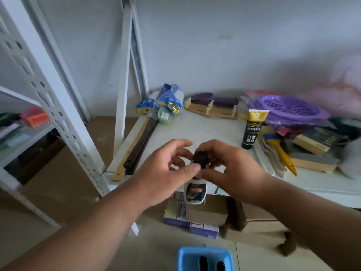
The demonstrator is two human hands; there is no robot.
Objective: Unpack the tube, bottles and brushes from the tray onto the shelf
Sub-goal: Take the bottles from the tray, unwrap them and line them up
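Though blurred, hands (197,169) around bottle (194,194)

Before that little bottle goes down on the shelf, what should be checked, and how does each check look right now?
1. Bottle held securely: ok, left hand and right hand both grip it.
2. Black cap fully closed: cannot tell, fingers cover it.
3. Free spot on the shelf: ok, bare surface behind the hands.
4. Tube already placed: ok, standing upright on the shelf.
5. Blue tray emptied: not ok, brushes remain inside.
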